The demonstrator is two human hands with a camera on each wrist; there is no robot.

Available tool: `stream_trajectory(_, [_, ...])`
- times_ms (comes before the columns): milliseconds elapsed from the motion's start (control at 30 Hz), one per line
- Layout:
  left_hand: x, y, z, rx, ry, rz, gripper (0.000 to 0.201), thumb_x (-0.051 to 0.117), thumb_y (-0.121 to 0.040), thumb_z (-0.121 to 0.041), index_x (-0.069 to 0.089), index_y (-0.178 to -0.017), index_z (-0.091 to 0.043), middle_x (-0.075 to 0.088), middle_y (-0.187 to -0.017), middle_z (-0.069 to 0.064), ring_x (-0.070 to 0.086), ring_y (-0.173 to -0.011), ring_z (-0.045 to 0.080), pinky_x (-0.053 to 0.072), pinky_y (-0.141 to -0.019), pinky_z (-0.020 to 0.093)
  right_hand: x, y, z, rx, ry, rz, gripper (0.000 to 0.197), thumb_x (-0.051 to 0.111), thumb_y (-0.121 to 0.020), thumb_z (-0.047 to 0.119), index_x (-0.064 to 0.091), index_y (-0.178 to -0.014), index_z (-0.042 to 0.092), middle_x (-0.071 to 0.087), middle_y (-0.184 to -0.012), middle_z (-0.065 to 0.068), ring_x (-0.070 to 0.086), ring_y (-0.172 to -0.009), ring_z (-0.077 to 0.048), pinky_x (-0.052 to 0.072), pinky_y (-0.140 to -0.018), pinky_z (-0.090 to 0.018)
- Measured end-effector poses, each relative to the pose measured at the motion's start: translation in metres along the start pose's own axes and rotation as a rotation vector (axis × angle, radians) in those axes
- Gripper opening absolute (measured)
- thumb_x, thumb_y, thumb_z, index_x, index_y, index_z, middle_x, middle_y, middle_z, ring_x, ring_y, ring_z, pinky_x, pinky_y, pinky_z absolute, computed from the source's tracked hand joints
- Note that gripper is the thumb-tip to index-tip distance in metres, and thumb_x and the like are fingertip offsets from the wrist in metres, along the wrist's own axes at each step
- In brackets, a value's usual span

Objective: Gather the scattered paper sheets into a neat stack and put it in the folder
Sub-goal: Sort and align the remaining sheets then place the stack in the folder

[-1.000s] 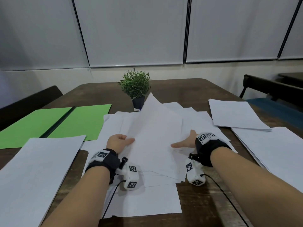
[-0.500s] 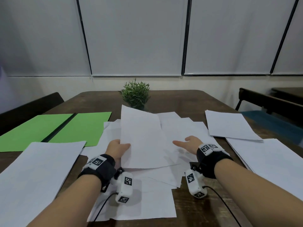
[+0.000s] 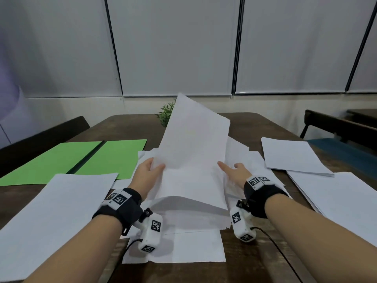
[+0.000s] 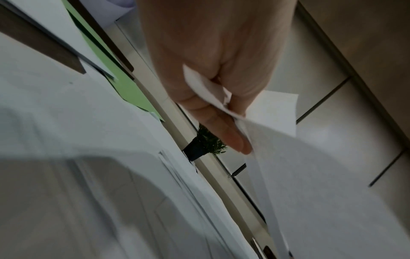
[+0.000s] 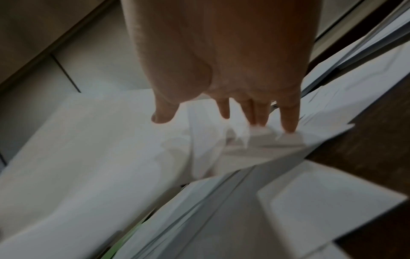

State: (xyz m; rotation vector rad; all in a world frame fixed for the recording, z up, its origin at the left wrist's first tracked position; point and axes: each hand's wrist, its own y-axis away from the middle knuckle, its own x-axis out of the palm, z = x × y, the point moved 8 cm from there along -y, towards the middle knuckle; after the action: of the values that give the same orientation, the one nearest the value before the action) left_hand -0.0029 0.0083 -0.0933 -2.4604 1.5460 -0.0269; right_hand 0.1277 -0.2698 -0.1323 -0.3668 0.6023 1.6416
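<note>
The left hand [image 3: 145, 173] pinched raised sheets [image 3: 193, 160] mid-frame, hiding the plant [image 3: 165, 115]; the right hand [image 3: 236, 172], fingers straight, touched them. The folder [image 3: 114, 158] lay left.

path to folder [image 3: 114, 158]: open | far edge: plant [image 3: 165, 115] | both sides: loose sheets [image 3: 293, 158]

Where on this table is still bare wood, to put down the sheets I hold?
Bare table lies at the far end, right of the plant. A narrow strip runs at the near edge between the middle papers and the right stack. The middle is crowded. The open green folder is also bare.
</note>
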Motion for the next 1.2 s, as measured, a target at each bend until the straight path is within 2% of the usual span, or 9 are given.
stream_trajectory(200, [-0.011,0.005,0.008,-0.038,0.080,0.019,0.016,0.053,-0.096,-0.008,0.062,-0.101,-0.020,0.069,-0.105,-0.001,0.066,-0.095,0.015,0.050,-0.088,0.031,-0.041,-0.008,-0.029,0.109,-0.059,-0.159,0.101,0.072,-0.075,0.057,0.025,-0.146,0.001,0.050,-0.136,-0.019,0.051,-0.120,-0.038,0.042,-0.089,-0.035])
stream_trajectory(333, [-0.022,-0.004,0.029,-0.056,-0.101,-0.026,0.010,0.058,-0.093,-0.009,0.065,-0.099,-0.011,0.071,-0.099,0.008,0.066,-0.091,0.022,0.051,-0.088,0.038,-0.050,-0.014,-0.035,0.083,0.032,-0.123,0.065,0.079,-0.077,0.031,0.053,-0.128,0.001,0.063,-0.123,-0.016,0.060,-0.109,-0.032,0.047,-0.088,-0.032])
stream_trajectory(467, [-0.037,-0.012,0.052,-0.087,-0.334,-0.131,0.021,0.060,-0.089,-0.015,0.063,-0.080,0.003,0.056,-0.069,0.013,0.050,-0.070,0.021,0.039,-0.067,0.031,-0.056,-0.013,-0.039,0.073,0.083,-0.132,0.063,0.077,-0.079,0.026,0.052,-0.132,0.002,0.061,-0.126,-0.015,0.060,-0.112,-0.032,0.047,-0.097,-0.034])
stream_trajectory(567, [-0.049,-0.015,0.054,-0.079,-0.369,-0.193,0.029,0.058,-0.087,-0.025,0.065,-0.083,0.002,0.060,-0.073,0.017,0.052,-0.070,0.026,0.038,-0.065,0.032,-0.067,-0.010,-0.042,0.081,0.158,-0.124,0.043,0.071,-0.081,0.018,0.060,-0.120,0.002,0.064,-0.117,-0.015,0.062,-0.104,-0.031,0.050,-0.093,-0.034])
stream_trajectory(833, [-0.051,-0.037,0.027,-0.089,-0.178,-0.103,0.011,0.060,-0.093,-0.019,0.068,-0.093,-0.011,0.070,-0.099,0.013,0.063,-0.091,0.026,0.048,-0.091,0.043,-0.094,-0.014,-0.050,-0.034,0.137,-0.043,0.018,0.083,-0.069,0.018,0.070,-0.082,0.016,0.072,-0.085,-0.008,0.068,-0.084,-0.030,0.055,-0.081,-0.038])
stream_trajectory(967, [-0.016,-0.037,0.028,-0.171,-0.282,0.060,0.015,0.060,-0.093,-0.020,0.065,-0.084,-0.009,0.070,-0.096,0.013,0.063,-0.083,0.023,0.049,-0.082,0.034,-0.084,-0.008,-0.035,-0.082,-0.003,0.057,0.016,0.070,-0.087,0.031,0.067,-0.098,0.019,0.067,-0.088,0.002,0.065,-0.080,-0.018,0.051,-0.071,-0.028])
stream_trajectory(1033, [0.003,-0.034,0.038,-0.240,-0.405,0.108,0.015,0.059,-0.094,-0.022,0.057,-0.082,-0.013,0.064,-0.094,0.004,0.058,-0.083,0.019,0.047,-0.079,0.029,-0.076,-0.012,-0.037,-0.023,-0.118,0.059,0.034,0.050,-0.097,0.041,0.065,-0.111,0.014,0.062,-0.085,0.002,0.056,-0.070,-0.016,0.044,-0.062,-0.026])
stream_trajectory(1133, [0.024,-0.030,0.045,-0.270,-0.621,0.189,0.021,0.056,-0.095,-0.024,0.050,-0.075,-0.018,0.057,-0.094,0.002,0.052,-0.095,0.019,0.039,-0.081,0.024,-0.062,-0.017,-0.049,0.129,-0.378,0.035,0.052,0.030,-0.099,0.055,0.058,-0.116,0.015,0.062,-0.084,-0.004,0.041,-0.052,-0.013,0.028,-0.048,-0.024])
stream_trajectory(1200, [0.033,-0.029,0.050,-0.268,-0.784,0.271,0.014,0.056,-0.094,-0.028,0.058,-0.085,-0.018,0.057,-0.106,0.002,0.054,-0.109,0.022,0.037,-0.085,0.022,-0.054,-0.018,-0.050,0.149,-0.411,0.060,0.060,0.032,-0.095,0.064,0.053,-0.118,0.012,0.063,-0.092,-0.006,0.045,-0.053,-0.013,0.036,-0.047,-0.024])
